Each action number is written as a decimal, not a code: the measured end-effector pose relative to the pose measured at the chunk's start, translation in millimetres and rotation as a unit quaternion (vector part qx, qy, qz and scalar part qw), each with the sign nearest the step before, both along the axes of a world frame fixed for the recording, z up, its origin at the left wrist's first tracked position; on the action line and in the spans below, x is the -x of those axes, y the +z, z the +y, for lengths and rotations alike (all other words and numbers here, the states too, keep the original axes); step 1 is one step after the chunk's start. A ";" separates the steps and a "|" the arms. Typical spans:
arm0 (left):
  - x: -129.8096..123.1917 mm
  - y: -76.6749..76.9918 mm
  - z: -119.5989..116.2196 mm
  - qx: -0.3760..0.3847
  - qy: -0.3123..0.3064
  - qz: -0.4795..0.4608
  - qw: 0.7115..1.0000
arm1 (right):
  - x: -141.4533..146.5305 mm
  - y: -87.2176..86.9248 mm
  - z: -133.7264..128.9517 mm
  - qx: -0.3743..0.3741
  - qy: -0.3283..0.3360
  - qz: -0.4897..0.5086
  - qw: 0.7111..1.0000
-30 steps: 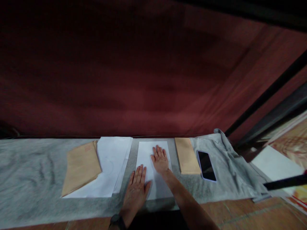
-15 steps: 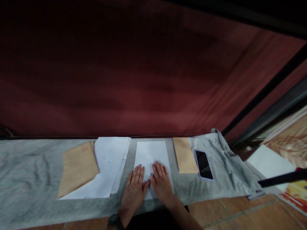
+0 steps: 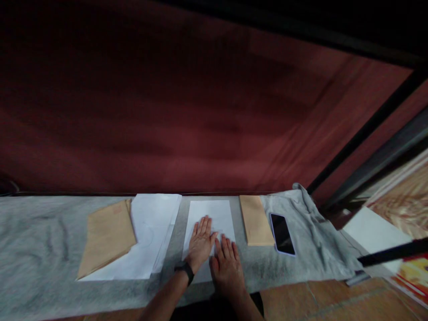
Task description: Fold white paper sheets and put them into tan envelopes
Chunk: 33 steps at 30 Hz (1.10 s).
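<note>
A white sheet of paper (image 3: pixel 219 211) lies upright in front of me on a grey cloth (image 3: pixel 277 272). My left hand (image 3: pixel 201 240), with a dark band on its wrist, rests flat on the middle of the sheet, fingers stretched out. Lower down, at the sheet's right edge, my right hand (image 3: pixel 227 265) lies flat with its fingers extended. The left thumb comes close to the right fingertips. Both hands are open and hold nothing. Part of the sheet's lower half is hidden beneath them.
To the left, brown envelopes (image 3: pixel 109 229) overlap a stack of white papers (image 3: pixel 152 234). A pile of brown envelopes (image 3: pixel 257 220) lies right of the sheet, beside a phone (image 3: pixel 282 234). Behind the cloth rises a dark red surface (image 3: pixel 200 133). Tiled floor (image 3: pixel 290 298) shows below.
My left hand has slid up and to the right over the sheet. My right hand has moved slightly down toward me. The view has shifted a little.
</note>
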State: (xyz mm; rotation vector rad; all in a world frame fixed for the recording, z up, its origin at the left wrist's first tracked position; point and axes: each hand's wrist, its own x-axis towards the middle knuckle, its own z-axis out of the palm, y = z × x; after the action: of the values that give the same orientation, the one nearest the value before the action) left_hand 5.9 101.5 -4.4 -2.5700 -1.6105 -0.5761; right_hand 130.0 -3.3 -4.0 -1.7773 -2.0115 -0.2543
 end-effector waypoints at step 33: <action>108.3 0.7 -107.8 -0.028 -0.051 0.079 0.995 | -28.4 -20.5 -34.7 -0.063 -0.037 -0.024 0.997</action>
State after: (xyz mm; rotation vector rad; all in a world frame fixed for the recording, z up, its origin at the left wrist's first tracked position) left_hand -102.4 -6.4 -3.6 -2.5952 -1.4033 -0.4067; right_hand 158.4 -38.0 -24.5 -1.7830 -1.9194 -0.4407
